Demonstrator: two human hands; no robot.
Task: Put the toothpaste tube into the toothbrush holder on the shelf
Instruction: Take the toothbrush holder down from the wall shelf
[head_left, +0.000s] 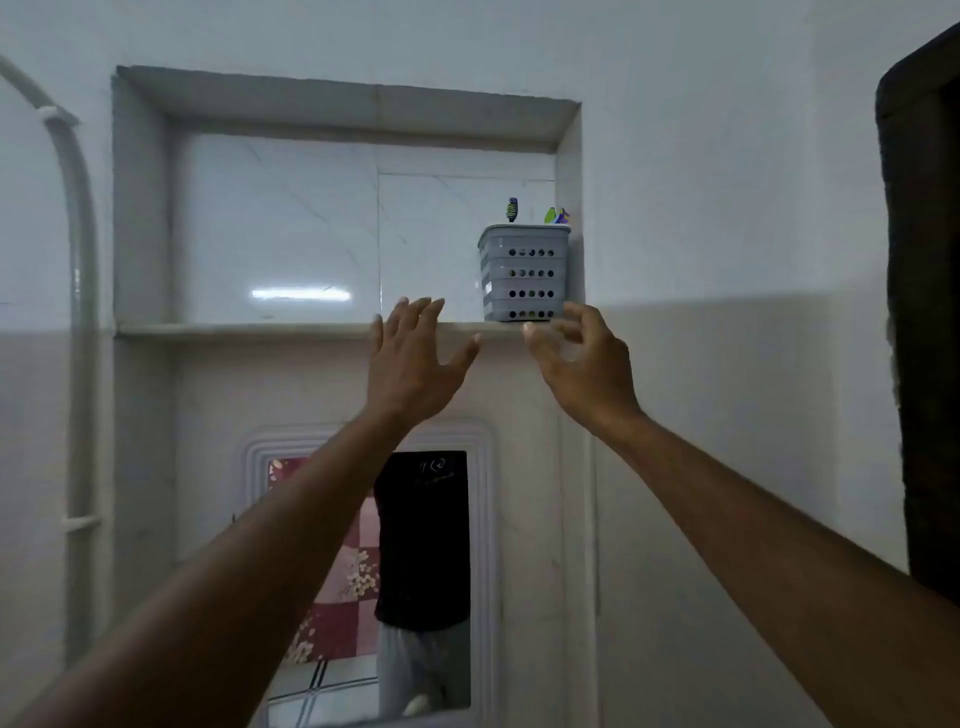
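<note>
Empty hands (415, 358) below holder (523, 273), mirror (421, 582) underneath.

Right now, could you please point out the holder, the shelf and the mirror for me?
holder (523, 273): head view, on its perforated front wall.
shelf (234, 329): head view, on its bare front edge.
mirror (332, 597): head view, on the glass, left part.

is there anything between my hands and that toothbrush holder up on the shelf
Nothing visible blocks it. Both hands are empty and open: the right hand hangs just below the toothbrush holder, the left hand below the shelf edge beside it. Toothbrushes already stick out of its top. No toothpaste tube shows.
</note>
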